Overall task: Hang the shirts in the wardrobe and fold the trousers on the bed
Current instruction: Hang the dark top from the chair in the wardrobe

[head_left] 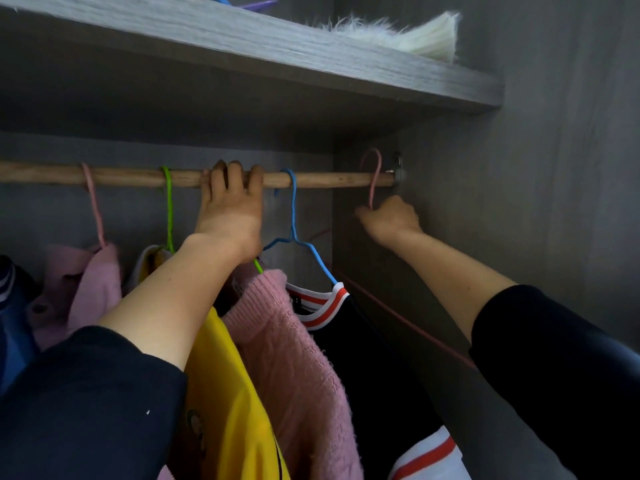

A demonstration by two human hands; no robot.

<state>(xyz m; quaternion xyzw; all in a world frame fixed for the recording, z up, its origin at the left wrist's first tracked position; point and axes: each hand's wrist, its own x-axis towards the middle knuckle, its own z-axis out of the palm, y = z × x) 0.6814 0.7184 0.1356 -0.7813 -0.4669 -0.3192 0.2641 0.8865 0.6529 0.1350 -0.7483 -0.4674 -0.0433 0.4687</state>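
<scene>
A wooden rail [332, 179] runs across the wardrobe. My left hand [232, 209] grips the rail between a green hanger [168, 209] and a blue hanger [294, 216]. My right hand [389, 220] pinches the neck of a pink hanger [373, 174] whose hook sits over the rail's right end, by the side wall. That pink hanger's lower wire slants down to the right with no garment seen on it. A dark shirt with red-and-white collar [322, 306] hangs on the blue hanger. A yellow shirt [228, 393] and a pink knit sweater [294, 358] hang below my left arm.
Another pink hanger [93, 206] at the left carries a pale pink garment [90, 289]. A grey shelf [277, 60] above the rail holds a white furry item [408, 32] and loose hangers. The wardrobe's side wall [536, 202] stands close on the right.
</scene>
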